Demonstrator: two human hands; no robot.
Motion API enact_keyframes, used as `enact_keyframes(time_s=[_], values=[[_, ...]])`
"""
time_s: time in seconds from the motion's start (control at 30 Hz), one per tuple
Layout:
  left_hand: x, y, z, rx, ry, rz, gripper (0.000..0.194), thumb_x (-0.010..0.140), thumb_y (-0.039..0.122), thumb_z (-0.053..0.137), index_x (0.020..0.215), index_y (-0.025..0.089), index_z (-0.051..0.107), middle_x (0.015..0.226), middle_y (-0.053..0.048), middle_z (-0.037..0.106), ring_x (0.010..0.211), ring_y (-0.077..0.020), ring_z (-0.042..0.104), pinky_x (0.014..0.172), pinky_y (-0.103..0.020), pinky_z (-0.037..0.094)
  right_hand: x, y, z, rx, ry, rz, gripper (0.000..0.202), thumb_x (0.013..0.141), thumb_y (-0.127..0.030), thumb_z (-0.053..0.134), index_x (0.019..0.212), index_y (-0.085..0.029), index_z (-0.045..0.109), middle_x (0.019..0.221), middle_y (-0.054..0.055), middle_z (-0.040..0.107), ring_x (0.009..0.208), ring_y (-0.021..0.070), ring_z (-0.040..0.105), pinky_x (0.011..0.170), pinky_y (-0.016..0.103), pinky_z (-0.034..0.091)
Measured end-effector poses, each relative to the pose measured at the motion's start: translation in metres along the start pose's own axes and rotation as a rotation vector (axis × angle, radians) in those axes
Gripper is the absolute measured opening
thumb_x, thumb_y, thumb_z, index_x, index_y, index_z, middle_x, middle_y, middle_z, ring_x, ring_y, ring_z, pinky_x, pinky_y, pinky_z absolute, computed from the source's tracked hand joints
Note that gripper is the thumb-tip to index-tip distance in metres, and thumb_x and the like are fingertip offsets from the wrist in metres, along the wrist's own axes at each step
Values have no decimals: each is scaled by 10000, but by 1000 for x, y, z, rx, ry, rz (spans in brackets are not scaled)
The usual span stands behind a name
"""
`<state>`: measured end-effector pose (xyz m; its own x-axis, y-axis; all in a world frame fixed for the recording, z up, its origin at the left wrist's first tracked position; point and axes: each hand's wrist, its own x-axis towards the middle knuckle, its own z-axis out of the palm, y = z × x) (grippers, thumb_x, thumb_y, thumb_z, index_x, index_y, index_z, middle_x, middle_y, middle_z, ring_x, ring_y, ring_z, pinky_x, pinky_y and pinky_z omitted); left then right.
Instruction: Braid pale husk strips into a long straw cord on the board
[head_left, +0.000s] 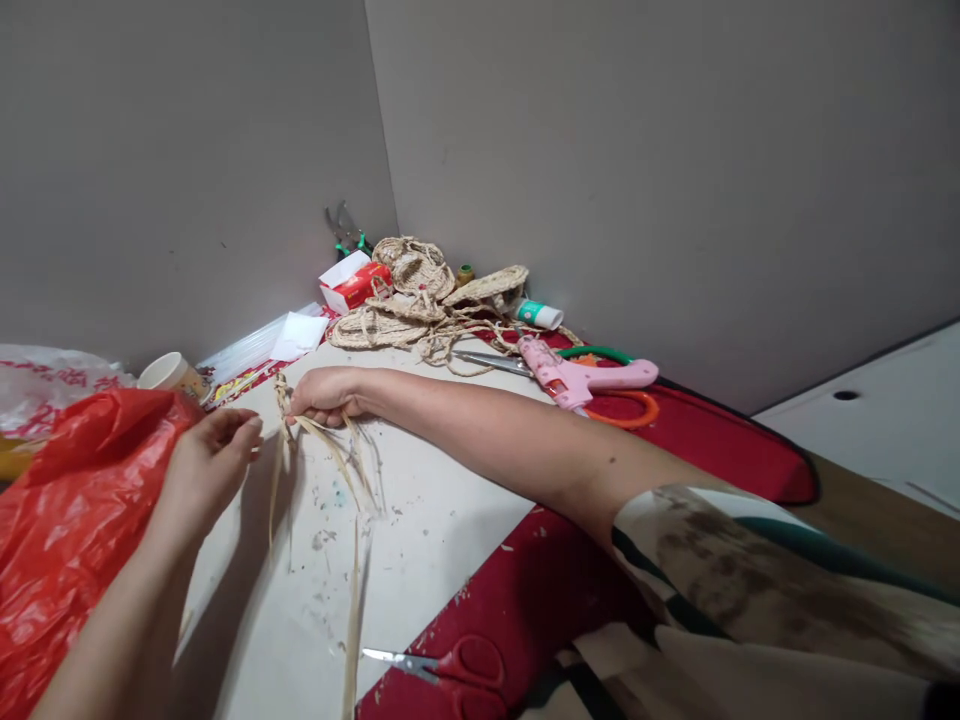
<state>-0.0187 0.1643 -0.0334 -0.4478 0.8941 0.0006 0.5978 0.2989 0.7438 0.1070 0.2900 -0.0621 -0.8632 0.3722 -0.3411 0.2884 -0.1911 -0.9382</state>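
My right hand (324, 396) is closed around a short braid of pale straw (282, 395), its fingers folded over the strands. Loose straw strips (337, 450) hang from the braid and fan out over the white board (427, 510). Just left of the braid is my left hand (219, 452), fingers loosely bent and a little apart, with nothing visible in them; it does not touch the braid. One long straw strip (352, 620) lies along the board toward the near edge. Red-handled scissors (450, 672) rest at the board's near right edge, blades pointing left.
Straw soles and cords (412, 310) are heaped in the corner by a red and white box (356, 283) and pliers (347, 232). A pink glue gun (589, 378) and large shears (495, 362) lie right of them. A red plastic bag (82, 490) and a paper cup (171, 374) stand left.
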Motion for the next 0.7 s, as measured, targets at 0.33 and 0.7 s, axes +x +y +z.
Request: enact_keyframes(time_s=[0.33, 0.7], values=[[33, -13, 27, -497, -403, -212, 163, 722, 264, 606, 658, 159, 501, 525, 105, 267, 376, -20, 181, 319, -117, 156, 3, 4, -19, -185, -70, -67, 204, 844, -135, 520, 648, -138, 462, 424, -101, 278, 326, 24, 193, 341, 152, 134], [35, -21, 31, -494, -342, -247, 238, 718, 302, 678, 627, 164, 507, 454, 118, 263, 353, -13, 171, 324, -121, 136, 5, 10, -22, -694, 62, -295, 115, 806, -127, 527, 699, -118, 567, 505, -42, 412, 433, 54, 337, 435, 196, 228]])
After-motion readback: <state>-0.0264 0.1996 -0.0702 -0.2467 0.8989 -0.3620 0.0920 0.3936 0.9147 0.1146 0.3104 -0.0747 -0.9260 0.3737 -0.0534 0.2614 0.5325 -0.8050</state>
